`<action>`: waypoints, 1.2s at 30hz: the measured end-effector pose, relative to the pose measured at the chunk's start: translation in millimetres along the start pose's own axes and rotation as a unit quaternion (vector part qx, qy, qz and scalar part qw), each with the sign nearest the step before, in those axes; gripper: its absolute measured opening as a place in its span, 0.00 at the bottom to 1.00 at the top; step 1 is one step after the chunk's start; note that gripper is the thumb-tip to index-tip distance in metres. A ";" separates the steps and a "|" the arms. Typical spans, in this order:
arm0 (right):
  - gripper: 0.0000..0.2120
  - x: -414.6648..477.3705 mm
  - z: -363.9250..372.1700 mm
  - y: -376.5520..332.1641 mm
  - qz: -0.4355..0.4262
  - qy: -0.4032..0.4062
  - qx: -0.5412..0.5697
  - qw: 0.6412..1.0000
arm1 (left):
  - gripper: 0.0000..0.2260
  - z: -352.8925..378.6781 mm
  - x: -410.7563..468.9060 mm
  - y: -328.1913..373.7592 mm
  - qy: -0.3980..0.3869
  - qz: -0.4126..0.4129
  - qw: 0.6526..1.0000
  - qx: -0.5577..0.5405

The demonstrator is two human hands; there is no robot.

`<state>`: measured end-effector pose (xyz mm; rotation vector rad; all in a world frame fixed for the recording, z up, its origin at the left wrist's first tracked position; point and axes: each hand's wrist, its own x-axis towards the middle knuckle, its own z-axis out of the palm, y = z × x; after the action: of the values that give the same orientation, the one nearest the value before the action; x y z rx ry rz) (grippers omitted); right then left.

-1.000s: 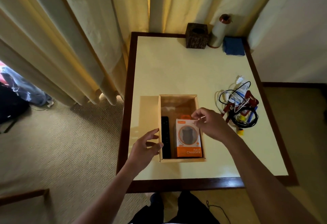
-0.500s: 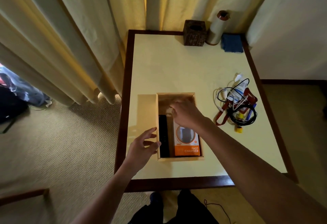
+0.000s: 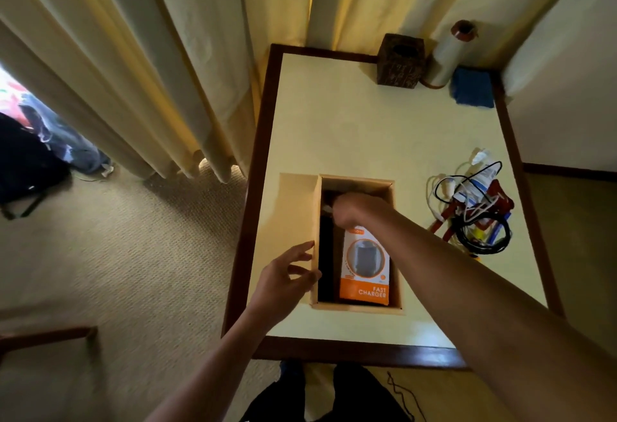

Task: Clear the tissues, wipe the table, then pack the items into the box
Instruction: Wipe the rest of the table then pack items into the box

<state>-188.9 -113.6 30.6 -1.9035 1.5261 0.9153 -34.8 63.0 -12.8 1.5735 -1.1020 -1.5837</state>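
An open wooden box (image 3: 357, 307) sits on the cream table (image 3: 350, 128) near its front edge. Inside lie an orange and white "fast charger" carton (image 3: 365, 268) and a long black item (image 3: 325, 254) along the left wall. My right hand (image 3: 357, 211) reaches down into the box's far end, fingers pinched on a small white item that is barely visible at the fingertips. My left hand (image 3: 283, 281) rests against the outside of the box's left wall, fingers spread, holding nothing.
A tangle of cables and small items (image 3: 474, 211) lies to the right of the box. At the table's far edge stand a dark tissue box (image 3: 400, 61), a paper roll (image 3: 447, 54) and a blue cloth (image 3: 472, 88). Curtains hang to the left, over carpeted floor.
My right hand moved from above the charger carton leftward and down into the box's far end with the small white item. My left hand stayed at the box's left wall.
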 end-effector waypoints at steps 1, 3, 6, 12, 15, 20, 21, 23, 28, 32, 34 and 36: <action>0.14 -0.1 1.0 1.9 -0.002 -0.002 0.000 1.000 | 0.25 1.3 -0.3 0.3 0.001 0.000 1.000 -0.001; 0.12 1.0 1.7 3.1 0.001 -0.008 0.006 1.000 | 0.26 1.1 -0.2 0.3 0.005 -0.003 1.000 0.000; 0.10 2.9 0.7 10.3 0.010 -0.022 0.032 0.999 | 0.26 0.5 0.2 0.4 0.003 -0.008 1.000 -0.001; 0.13 8.5 0.2 34.6 0.042 -0.014 0.094 0.995 | 0.26 0.0 -0.6 2.4 -0.001 -0.007 1.000 0.008; 0.11 11.5 -0.6 27.4 0.037 0.014 0.051 0.998 | 0.25 0.2 -1.3 1.2 0.004 -0.004 1.000 0.002; 0.16 25.8 19.1 33.7 0.008 0.119 0.147 0.982 | 0.25 0.7 -0.1 -2.5 0.006 -0.007 1.000 -0.007; 0.17 25.9 21.1 33.8 0.010 0.119 0.190 0.975 | 0.25 1.2 -0.2 -3.5 0.007 -0.006 1.000 -0.008; 0.19 26.5 20.8 32.7 0.003 0.084 0.237 0.968 | 0.25 1.6 -0.4 -5.0 0.010 -0.003 1.000 -0.007; 0.08 26.1 8.0 27.6 0.033 0.019 0.150 0.988 | 0.25 1.9 -1.5 -2.5 0.012 -0.007 1.000 -0.011; 0.09 -2.9 -5.3 35.4 -0.017 0.086 0.209 0.974 | 0.26 2.5 -1.7 1.4 0.011 -0.008 1.000 0.001; 0.07 -23.9 -6.1 43.0 -0.035 0.137 0.299 0.944 | 0.26 3.2 -2.8 3.4 0.018 -0.010 1.000 -0.002; 0.04 -47.0 -1.4 52.1 -0.048 0.185 0.381 0.904 | 0.25 3.7 -4.1 5.2 0.019 -0.014 1.000 -0.010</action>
<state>-245.7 -97.3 68.6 -1.5697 1.6420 -0.1317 -38.7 64.7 -6.6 1.6054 -1.0462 -1.5725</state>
